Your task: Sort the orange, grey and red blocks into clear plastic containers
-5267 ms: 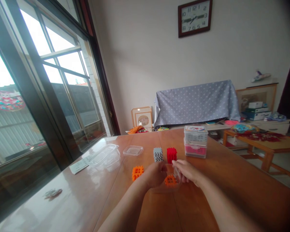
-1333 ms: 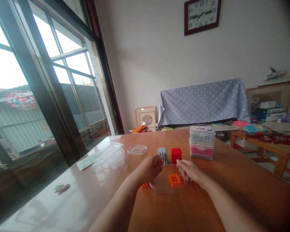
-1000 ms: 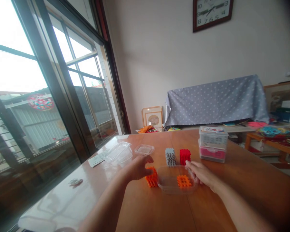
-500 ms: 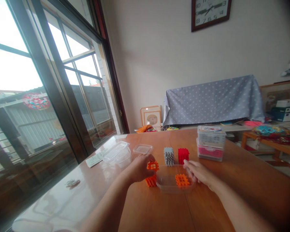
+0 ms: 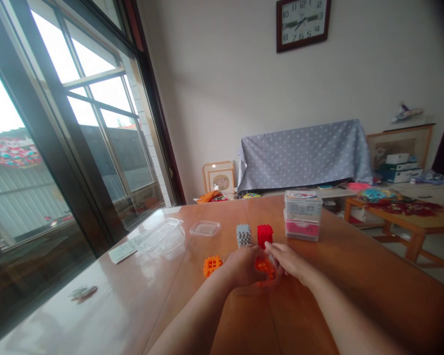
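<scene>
My left hand [image 5: 244, 266] reaches into a clear plastic container [image 5: 249, 291], its fingers curled against orange lattice building blocks [image 5: 265, 268]. The hand covers part of the blocks, so how many it holds is hidden. My right hand [image 5: 286, 259] pinches the container's right rim. A shorter pile of orange lattice blocks [image 5: 212, 266] stands on the table left of the container. Just behind the container are a grey stack of blocks [image 5: 243, 235] and a red stack of blocks [image 5: 265, 235].
Clear plastic tubs [image 5: 163, 239] and a flat clear lid [image 5: 205, 228] lie at the table's back left, beside a paper slip [image 5: 124, 250]. A small plastic-wrapped item [image 5: 83, 293] is at left. Stacked lidded boxes [image 5: 302, 217] stand at the back right.
My left hand has moved right from the orange pile into the container, and that pile is lower. My right hand stays at the rim. The view has turned slightly right.
</scene>
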Demonstrator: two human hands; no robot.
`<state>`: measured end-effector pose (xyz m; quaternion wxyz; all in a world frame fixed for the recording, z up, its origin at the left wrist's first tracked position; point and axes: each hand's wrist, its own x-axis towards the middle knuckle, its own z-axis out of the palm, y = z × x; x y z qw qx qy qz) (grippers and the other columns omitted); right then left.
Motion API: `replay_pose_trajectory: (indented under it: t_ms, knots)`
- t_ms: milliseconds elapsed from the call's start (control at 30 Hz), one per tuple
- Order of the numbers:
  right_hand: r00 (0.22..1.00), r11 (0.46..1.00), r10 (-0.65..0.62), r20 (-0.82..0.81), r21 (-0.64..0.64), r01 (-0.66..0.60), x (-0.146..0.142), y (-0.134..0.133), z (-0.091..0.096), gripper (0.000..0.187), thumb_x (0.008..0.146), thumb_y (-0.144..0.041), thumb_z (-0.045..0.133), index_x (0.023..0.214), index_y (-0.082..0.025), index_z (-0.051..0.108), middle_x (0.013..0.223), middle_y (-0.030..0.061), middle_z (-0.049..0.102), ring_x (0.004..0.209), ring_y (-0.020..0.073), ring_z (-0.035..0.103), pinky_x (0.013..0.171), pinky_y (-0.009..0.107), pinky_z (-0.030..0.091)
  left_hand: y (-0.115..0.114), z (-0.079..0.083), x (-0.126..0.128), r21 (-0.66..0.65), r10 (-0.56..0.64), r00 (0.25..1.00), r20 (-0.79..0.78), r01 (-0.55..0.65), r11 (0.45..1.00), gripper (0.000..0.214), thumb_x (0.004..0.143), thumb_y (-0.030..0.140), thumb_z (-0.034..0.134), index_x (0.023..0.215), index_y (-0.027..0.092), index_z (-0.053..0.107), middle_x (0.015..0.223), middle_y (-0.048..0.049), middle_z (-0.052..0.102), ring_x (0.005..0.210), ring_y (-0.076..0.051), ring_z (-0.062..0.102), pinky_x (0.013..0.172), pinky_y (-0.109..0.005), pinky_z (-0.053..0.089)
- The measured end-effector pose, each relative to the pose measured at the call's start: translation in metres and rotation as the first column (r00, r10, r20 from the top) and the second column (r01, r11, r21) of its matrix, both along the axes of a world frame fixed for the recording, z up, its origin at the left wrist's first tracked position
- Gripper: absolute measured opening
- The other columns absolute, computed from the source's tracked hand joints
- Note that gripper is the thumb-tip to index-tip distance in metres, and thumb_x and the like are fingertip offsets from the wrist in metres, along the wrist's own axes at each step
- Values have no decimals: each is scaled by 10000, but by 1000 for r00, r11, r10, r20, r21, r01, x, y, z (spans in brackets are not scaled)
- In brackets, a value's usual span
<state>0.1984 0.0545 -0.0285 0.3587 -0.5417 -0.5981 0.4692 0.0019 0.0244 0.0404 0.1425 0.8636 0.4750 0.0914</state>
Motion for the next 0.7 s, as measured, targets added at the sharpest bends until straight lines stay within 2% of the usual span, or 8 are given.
replay_pose_trajectory:
  t_ms: [200,333,467,600,700]
  knots:
    - [1000,1000,-5,4,-10,5,0,-2,4,578,925,-733,444,967,-185,620,580,-22,590,456,129,528,425,219,317,4,-3,5,-54,27,1000,11,-26,998,468,724,401,788,1151,258,663,1160,-80,710,966,-275,675,774,-338,503]
    - [1000,1000,1,1,2,-1,0,-3,5,565,947,-710,421,971,-182,619,563,-27,573,453,133,524,416,220,300,3,-9,0,-55,37,999,29,-35,998,433,789,356,711,1209,276,642,1164,-64,717,994,-265,676,802,-333,510]
    - [1000,1000,-19,13,-16,20,0,-5,6,579,917,-742,450,969,-190,620,585,-22,590,464,130,524,437,223,328,1,-11,-5,-31,117,993,-33,-118,992,295,823,237,585,1108,246,658,1092,-60,736,937,-249,679,772,-322,501]
    - [999,999,-28,22,-20,29,0,-5,7,599,899,-765,455,961,-194,625,587,-19,585,468,132,526,446,230,337,-2,-9,-5,-40,148,985,-88,-152,988,223,791,201,589,991,249,675,985,-54,744,880,-256,673,758,-333,495]
    - [1000,1000,-14,22,-15,15,1,-5,6,606,914,-758,429,969,-187,625,588,-19,575,471,136,535,432,231,314,-5,-10,-4,-34,170,983,-69,-173,984,233,794,208,591,1003,264,677,972,-49,743,896,-270,676,770,-349,495]
